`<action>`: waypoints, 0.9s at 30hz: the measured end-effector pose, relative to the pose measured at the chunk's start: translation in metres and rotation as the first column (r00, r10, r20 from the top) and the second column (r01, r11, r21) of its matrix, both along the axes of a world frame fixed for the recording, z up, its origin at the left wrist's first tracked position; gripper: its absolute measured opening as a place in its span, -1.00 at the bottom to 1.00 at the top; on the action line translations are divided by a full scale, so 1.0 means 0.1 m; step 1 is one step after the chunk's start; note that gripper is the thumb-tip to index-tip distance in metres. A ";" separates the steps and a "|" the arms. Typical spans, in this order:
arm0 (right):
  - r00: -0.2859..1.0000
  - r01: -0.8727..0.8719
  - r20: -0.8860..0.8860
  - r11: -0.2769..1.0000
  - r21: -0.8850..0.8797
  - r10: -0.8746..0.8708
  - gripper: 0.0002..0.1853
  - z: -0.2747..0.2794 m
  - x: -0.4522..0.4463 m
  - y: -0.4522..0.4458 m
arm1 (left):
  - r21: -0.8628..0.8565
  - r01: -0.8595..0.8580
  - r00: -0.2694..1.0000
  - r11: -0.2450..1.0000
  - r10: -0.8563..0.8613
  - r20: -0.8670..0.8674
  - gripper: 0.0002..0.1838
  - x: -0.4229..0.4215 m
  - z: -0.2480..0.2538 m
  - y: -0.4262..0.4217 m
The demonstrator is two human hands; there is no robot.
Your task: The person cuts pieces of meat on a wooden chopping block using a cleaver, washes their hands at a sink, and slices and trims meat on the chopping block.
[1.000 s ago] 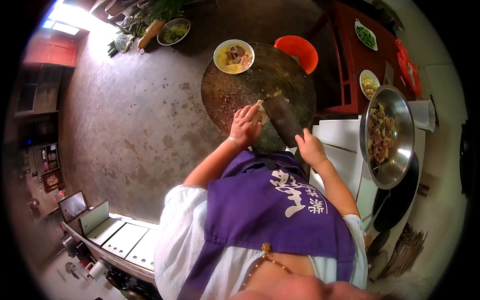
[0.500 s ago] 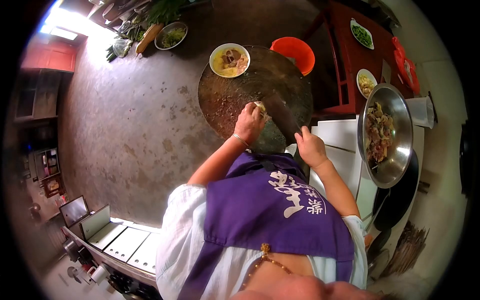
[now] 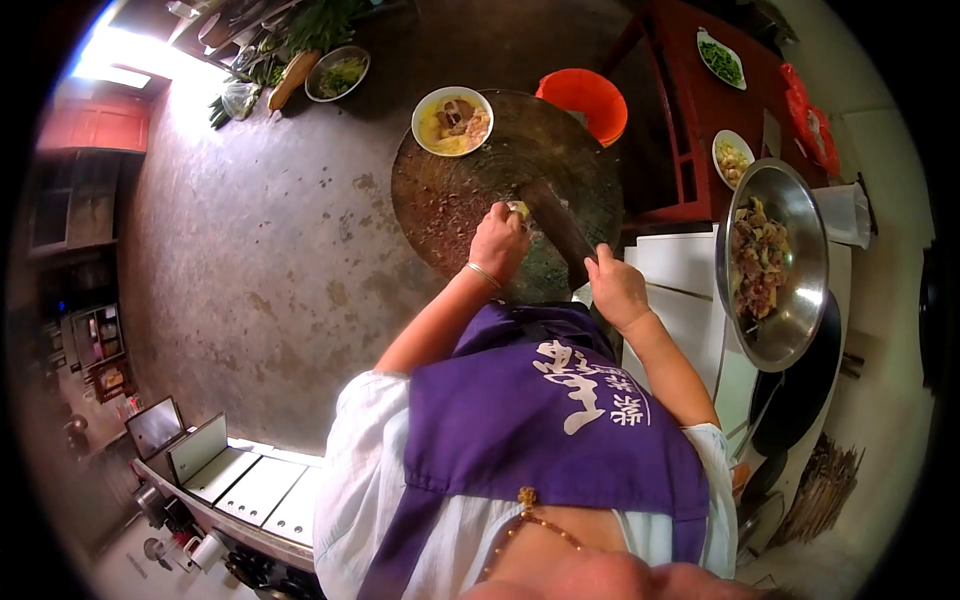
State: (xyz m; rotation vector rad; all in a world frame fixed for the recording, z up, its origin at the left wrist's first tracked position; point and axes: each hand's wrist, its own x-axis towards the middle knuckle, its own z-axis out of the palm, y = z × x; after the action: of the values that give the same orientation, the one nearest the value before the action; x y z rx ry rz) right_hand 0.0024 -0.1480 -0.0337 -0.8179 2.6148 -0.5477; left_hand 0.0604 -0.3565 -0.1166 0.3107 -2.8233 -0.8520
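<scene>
My right hand (image 3: 616, 288) grips the handle of a dark, broad-bladed cleaver (image 3: 560, 230), whose blade reaches up and left over a round wooden chopping block (image 3: 425, 205). Close to the blade's left side, my left hand (image 3: 498, 245) has its fingers curled round a small pale-yellow piece of food (image 3: 519, 209). Most of that piece is hidden by the fingers, so its kind is unclear. On the block's far edge stands a white bowl (image 3: 417, 128) with yellowish pieces of raw meat and a darker lump in it.
An orange-red bucket (image 3: 612, 105) stands behind the block. At the right, a steel basin (image 3: 805, 290) holds chopped meat. Beyond it, a red table (image 3: 690, 120) bears plates of greens and pale chopped food. A bowl of greens (image 3: 345, 80) sits on the floor at the far left.
The view has shifted slightly. The cleaver's blade has tilted a little beside the food piece; both hands keep their grips in nearly the same places.
</scene>
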 end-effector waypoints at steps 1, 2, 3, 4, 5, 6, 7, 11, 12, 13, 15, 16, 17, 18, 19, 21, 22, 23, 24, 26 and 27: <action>1.000 -0.004 -0.001 1.000 0.000 0.004 -0.77 0.01 0.00 -0.01 | -0.003 0.003 0.999 1.000 -0.003 0.043 -0.63 -0.01 0.04 0.00; 1.000 -0.007 0.006 1.000 -0.011 0.007 -0.78 -0.02 0.01 -0.01 | -0.004 0.008 0.996 1.000 -0.007 0.083 -0.64 -0.03 0.09 0.00; 1.000 -0.010 0.012 1.000 -0.021 0.010 -0.78 -0.06 0.01 0.00 | -0.005 0.013 0.992 1.000 -0.012 0.123 -0.65 -0.05 0.13 0.00; 1.000 -0.012 0.017 0.999 -0.031 0.013 -0.78 -0.08 0.00 0.01 | 0.000 0.020 0.993 1.000 -0.020 0.112 -0.66 -0.06 0.12 0.01; 1.000 -0.008 0.022 1.000 -0.008 0.008 -0.78 -0.10 -0.02 0.02 | 0.004 0.028 0.994 1.000 -0.028 0.103 -0.66 -0.07 0.11 0.02; 1.000 -0.002 0.027 1.000 0.014 0.002 -0.77 -0.11 -0.04 0.01 | 0.006 0.036 0.995 0.999 -0.037 0.094 -0.66 -0.08 0.11 0.02; 1.000 0.002 0.030 0.999 0.033 -0.003 -0.77 -0.12 -0.08 0.00 | 0.001 0.034 0.995 0.999 -0.034 0.099 -0.66 -0.10 0.10 0.03; 0.999 0.014 0.031 0.998 0.061 -0.015 -0.75 -0.13 -0.26 0.00 | -0.013 0.036 0.997 0.999 -0.035 0.061 -0.67 -0.08 0.03 0.05; 0.999 0.011 0.040 0.998 0.059 -0.013 -0.74 -0.12 -0.28 0.02 | -0.011 0.026 0.999 1.000 -0.025 0.035 -0.67 -0.07 0.03 0.04; 0.998 0.006 0.054 0.998 0.057 -0.009 -0.74 -0.11 -0.29 0.02 | 0.000 0.031 0.999 1.000 -0.031 0.022 -0.67 -0.07 0.03 0.03; 1.000 0.014 0.027 0.999 0.047 -0.016 -0.74 -0.06 -0.24 0.04 | 0.025 0.035 0.999 0.999 -0.035 0.005 -0.68 -0.03 0.03 0.00; 1.000 0.018 0.016 0.999 0.042 -0.019 -0.74 -0.04 -0.22 0.05 | 0.019 0.039 0.999 0.999 -0.039 0.000 -0.68 -0.03 0.04 0.00; 0.999 0.001 0.033 0.998 0.056 -0.003 -0.74 -0.02 -0.19 0.04 | 0.013 0.045 0.999 0.999 -0.045 -0.006 -0.68 -0.03 0.05 -0.01; 0.999 -0.015 0.050 0.997 0.070 0.012 -0.74 0.01 -0.16 0.01 | 0.008 0.051 0.999 0.999 -0.051 -0.012 -0.68 -0.03 0.06 -0.01; 0.998 -0.031 0.066 0.996 0.084 0.025 -0.74 0.02 -0.14 -0.01 | 0.002 0.058 0.998 0.998 -0.058 -0.010 -0.68 -0.03 0.04 -0.01; 0.999 -0.007 0.048 0.996 0.093 0.003 -0.74 -0.07 -0.15 -0.03 | -0.012 0.073 0.997 0.997 -0.073 -0.009 -0.69 -0.04 0.01 -0.02; 0.999 0.014 0.028 0.997 0.079 -0.016 -0.75 -0.15 -0.21 -0.01 | -0.008 0.084 0.996 0.996 -0.084 -0.001 -0.69 -0.03 -0.01 -0.03; 0.999 0.032 0.010 0.998 0.063 -0.033 -0.75 -0.21 -0.25 0.01 | -0.005 0.093 0.996 0.996 -0.093 0.009 -0.69 -0.01 -0.04 -0.04; 1.000 0.014 0.024 0.998 0.063 -0.015 -0.75 -0.17 -0.26 0.00 | -0.004 0.103 0.994 0.995 -0.103 0.020 -0.69 0.01 -0.04 -0.05; 0.999 -0.015 0.030 0.996 0.089 0.012 -0.74 -0.08 -0.25 -0.03 | 0.004 0.102 0.994 0.995 -0.102 -0.030 -0.74 0.04 -0.04 -0.07; 0.999 -0.032 0.034 0.994 0.106 0.029 -0.74 -0.03 -0.24 -0.04 | 0.012 0.099 0.994 0.995 -0.098 -0.053 -0.77 0.06 -0.02 -0.07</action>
State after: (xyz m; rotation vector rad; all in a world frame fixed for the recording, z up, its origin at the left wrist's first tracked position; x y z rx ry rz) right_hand -0.0211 -0.1519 -0.0367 -0.8070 2.5726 -0.4064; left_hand 0.0664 -0.3634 -0.1187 0.1495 -2.8049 -0.8867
